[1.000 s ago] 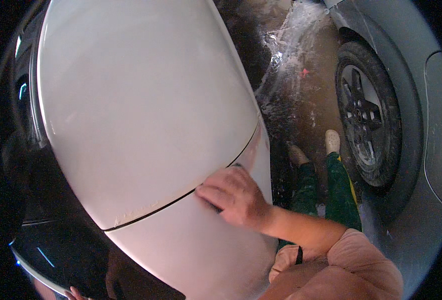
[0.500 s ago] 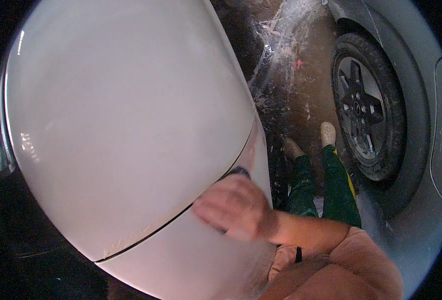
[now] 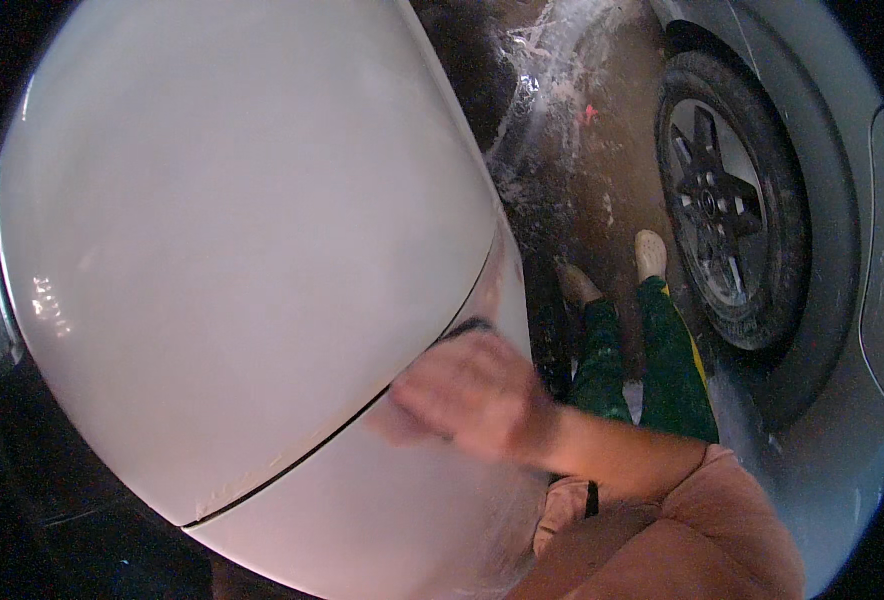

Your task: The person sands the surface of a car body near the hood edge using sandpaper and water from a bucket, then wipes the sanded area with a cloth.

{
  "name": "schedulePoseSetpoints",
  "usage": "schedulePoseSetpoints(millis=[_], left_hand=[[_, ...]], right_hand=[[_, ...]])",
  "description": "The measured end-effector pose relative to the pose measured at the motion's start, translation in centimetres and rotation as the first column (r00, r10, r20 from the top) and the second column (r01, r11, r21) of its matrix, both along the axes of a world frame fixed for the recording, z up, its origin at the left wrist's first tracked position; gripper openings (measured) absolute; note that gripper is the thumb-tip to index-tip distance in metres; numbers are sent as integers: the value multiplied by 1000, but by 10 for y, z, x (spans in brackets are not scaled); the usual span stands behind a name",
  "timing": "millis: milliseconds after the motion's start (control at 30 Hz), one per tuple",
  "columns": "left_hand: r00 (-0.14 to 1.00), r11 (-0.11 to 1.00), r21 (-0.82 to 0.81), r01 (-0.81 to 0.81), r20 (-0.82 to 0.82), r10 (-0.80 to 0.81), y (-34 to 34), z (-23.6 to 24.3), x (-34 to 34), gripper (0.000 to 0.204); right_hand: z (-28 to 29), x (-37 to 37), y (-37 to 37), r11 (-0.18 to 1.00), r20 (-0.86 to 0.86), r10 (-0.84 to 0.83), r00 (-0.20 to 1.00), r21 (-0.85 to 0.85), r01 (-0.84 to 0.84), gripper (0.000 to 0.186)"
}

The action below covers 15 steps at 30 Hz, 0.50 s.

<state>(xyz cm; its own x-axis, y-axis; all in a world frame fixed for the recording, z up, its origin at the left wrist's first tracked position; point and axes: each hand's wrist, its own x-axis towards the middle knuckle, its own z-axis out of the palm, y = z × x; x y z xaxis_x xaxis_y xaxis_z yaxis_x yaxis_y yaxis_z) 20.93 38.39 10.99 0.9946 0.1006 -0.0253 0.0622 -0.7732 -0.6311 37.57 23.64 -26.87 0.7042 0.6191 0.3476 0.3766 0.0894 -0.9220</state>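
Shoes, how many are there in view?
2. One light shoe is by the wheel; the other shoe is to its left, nearer the white car. More could be hidden behind the white car.

Right hand [image 3: 472,395]: blurred, gripping a mostly hidden dark item [image 3: 476,324] over the seam [image 3: 347,424].
White car body [image 3: 252,220]: two panels, seam between.
Grey car [image 3: 824,70]: at right, black-spoked wheel [image 3: 712,200].
Clothing: peach sleeve [image 3: 727,520], green trousers [image 3: 674,360], pale shoes [image 3: 650,255].
Floor [image 3: 617,150]: brown, white-stained.
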Motion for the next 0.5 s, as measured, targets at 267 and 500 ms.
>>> schedulePoseSetpoints(millis=[267, 500], left_hand=[[1000, 1000, 18, 7, -1, -7, 1, -4, -2, 82], [1000, 999, 35, 0, -20, 0, -2, -7, 0, 82]], right_hand=[[-29, -10, -3, 999, 38, -51, 998, 15, 50, 35], [-111, -12, -8, 993, -46, -94, 995, -72, 90, 32]])
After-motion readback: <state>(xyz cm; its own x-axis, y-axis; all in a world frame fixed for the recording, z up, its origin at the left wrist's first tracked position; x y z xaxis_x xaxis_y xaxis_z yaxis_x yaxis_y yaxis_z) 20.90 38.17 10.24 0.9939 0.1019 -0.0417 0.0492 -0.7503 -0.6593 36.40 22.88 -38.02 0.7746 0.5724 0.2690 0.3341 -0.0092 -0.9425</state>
